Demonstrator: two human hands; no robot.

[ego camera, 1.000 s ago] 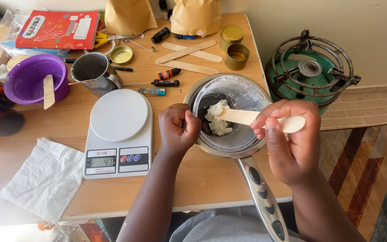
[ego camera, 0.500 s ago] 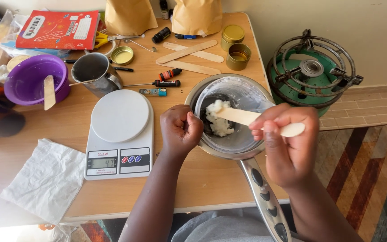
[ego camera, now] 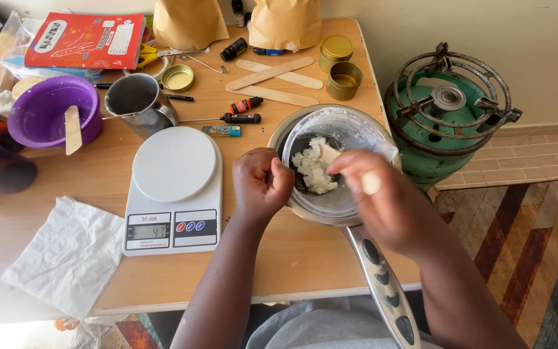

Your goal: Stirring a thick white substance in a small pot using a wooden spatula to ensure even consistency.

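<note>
A: What sits in front of the person?

B: A clear plastic bowl (ego camera: pixel 338 161) set inside a metal pan (ego camera: pixel 330 213), near the right edge of the wooden desk (ego camera: pixel 98 271). The pan's long grey handle (ego camera: pixel 382 287) runs back toward the person's body.

A: And inside the bowl?

B: A lumpy white mass (ego camera: pixel 313 171), crumbly and moist-looking, heaped on the left side of the bowl's bottom. The bowl's walls are smeared with a cloudy film.

A: What are the hands doing?

B: The right hand (ego camera: pixel 389 200) is curled around a flat wooden stick (ego camera: pixel 330 155), whose pale tip lies in the white mass. The hand is blurred, so the exact finger grip is hard to read. The left hand (ego camera: pixel 261 184) is closed into a fist against the left rim of the pan; I cannot tell whether it pinches the rim or only presses on it.

A: What else is near?

B: A white kitchen scale (ego camera: pixel 174 190) just left of the left hand, its display lit. A crumpled white tissue (ego camera: pixel 66 255) lies further left. Behind the scale stands a metal cup (ego camera: pixel 138 103), beside a purple bowl (ego camera: pixel 50 113) with another wooden stick leaning in it. More sticks (ego camera: pixel 276 81), small gold tins (ego camera: pixel 340 64) and two brown paper bags (ego camera: pixel 188 22) sit at the back. A green gas burner (ego camera: pixel 450 116) stands on the floor to the right.
</note>
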